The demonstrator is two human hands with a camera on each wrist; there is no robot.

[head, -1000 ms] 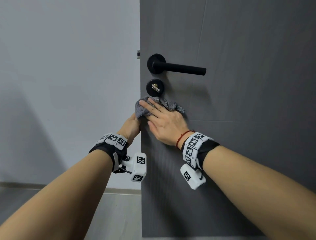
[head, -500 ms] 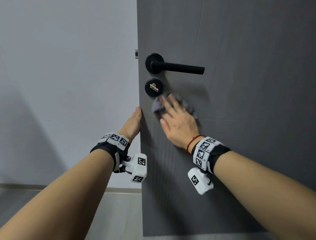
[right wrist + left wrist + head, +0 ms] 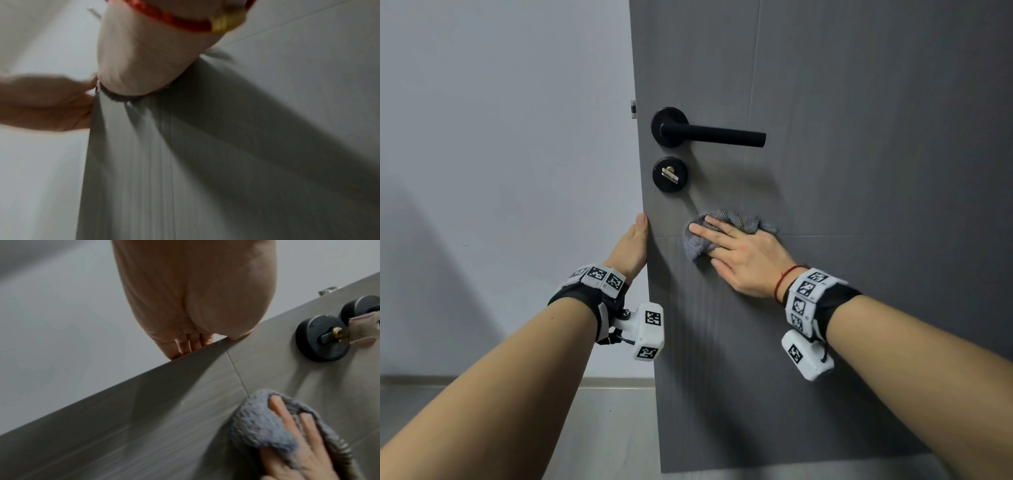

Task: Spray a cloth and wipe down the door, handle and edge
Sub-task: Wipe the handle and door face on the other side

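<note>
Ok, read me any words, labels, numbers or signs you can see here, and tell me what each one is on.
None can be read.
The wristbands and wrist cameras carry black-and-white square code patterns only, no letters.
The key tag at the lock is blurred, nothing legible.
The door and handle bear no lettering.

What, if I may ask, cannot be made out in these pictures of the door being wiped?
Left hand: its fingertips are hidden behind the edge of the door in the head and left wrist views.
Cloth: the right wrist view is blurred, and the right hand covers nearly all of it.
Lever handle: cut off by the right edge of the left wrist view.
Door's top: cut off by the head view's upper edge.
</note>
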